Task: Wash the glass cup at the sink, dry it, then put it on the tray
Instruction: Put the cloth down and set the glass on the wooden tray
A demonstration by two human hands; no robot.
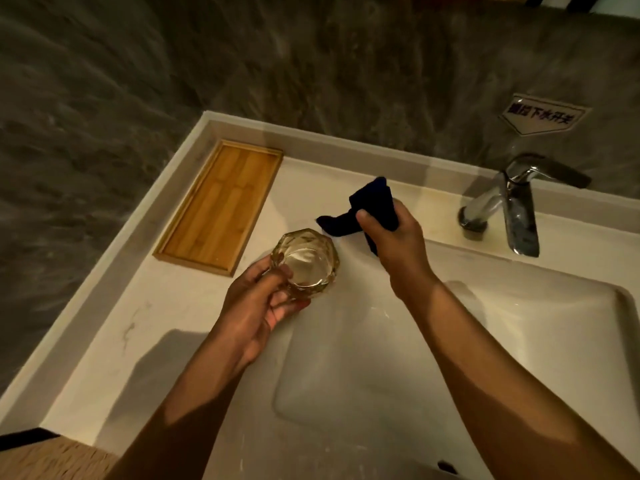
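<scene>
A faceted glass cup [306, 263] is held upright over the counter just left of the basin, gripped from below and the side by my left hand [259, 306]. My right hand [394, 244] is a little to the right and further back, closed on a dark blue cloth [372, 206] that hangs bunched above the counter. Cloth and cup are apart. A shallow bamboo tray [221, 206] lies at the back left of the counter, with nothing in it.
The white basin [519, 341] fills the lower right. A chrome faucet [519, 209] stands at the back right, with no water running. A dark stone wall with a small sign [543, 114] rises behind the counter.
</scene>
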